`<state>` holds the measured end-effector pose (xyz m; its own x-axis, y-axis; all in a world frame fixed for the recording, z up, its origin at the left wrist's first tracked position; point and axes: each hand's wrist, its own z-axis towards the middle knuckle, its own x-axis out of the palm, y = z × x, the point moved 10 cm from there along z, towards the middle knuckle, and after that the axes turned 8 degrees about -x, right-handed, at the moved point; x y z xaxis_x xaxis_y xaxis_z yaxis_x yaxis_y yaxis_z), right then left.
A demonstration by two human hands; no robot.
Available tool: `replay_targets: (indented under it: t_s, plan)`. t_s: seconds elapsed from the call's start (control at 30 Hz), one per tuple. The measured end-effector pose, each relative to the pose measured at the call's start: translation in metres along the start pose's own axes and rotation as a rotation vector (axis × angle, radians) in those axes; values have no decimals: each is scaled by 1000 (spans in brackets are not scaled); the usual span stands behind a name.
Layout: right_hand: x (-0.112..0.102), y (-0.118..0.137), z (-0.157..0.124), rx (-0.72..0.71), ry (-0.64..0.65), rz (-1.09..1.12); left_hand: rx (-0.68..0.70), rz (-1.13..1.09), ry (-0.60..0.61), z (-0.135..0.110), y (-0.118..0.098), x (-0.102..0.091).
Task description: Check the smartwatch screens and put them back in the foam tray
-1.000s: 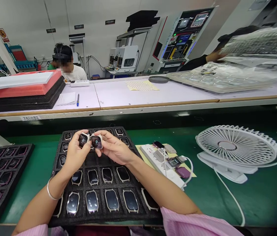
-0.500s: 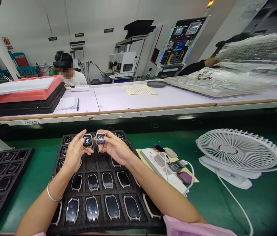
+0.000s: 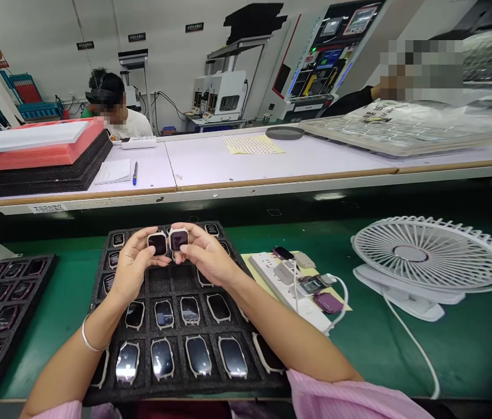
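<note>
My left hand (image 3: 135,262) is closed on a strapless smartwatch (image 3: 157,244) with a pale frame, thumb at its screen edge. A second smartwatch (image 3: 179,239) of the same kind is pinched in my right hand (image 3: 206,254). The two watches are held side by side, faces toward me, both screens dark. Below them lies a black foam tray (image 3: 169,393) with rows of similar watches in its pockets, among them a watch (image 3: 190,311) in a middle row. Two pockets under my hands look vacant. My forearms cover parts of the tray.
Another foam tray (image 3: 7,337) of watches lies left. On the right are a white power strip (image 3: 289,299) with chargers and a white fan (image 3: 429,256). A raised shelf (image 3: 202,169) crosses behind, bearing a foam stack (image 3: 40,154). One person (image 3: 134,122) sits beyond; another's arm (image 3: 350,103) reaches in at right.
Both watch screens were lit and are now dark. My hands still hold the watches close together, in nearly the same place. The view has shifted slightly.
</note>
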<state>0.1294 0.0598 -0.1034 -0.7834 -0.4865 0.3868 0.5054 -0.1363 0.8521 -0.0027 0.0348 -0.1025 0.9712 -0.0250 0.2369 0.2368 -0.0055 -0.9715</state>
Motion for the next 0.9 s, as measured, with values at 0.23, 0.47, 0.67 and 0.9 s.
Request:
replay_targets:
  t_s: [0.23,0.47,0.67,0.9]
  plan:
    - [8,-5,-5,79,53,122,92,125,-74,-1,-8,-7]
    - [18,-5,-8,86,149,150,165,232,-153,0,-11,-14]
    - [17,-7,-9,94,162,124,173,320,-135,-2,-13,-9]
    - [17,-5,-9,75,152,135,186,322,-139,-7,-18,-6]
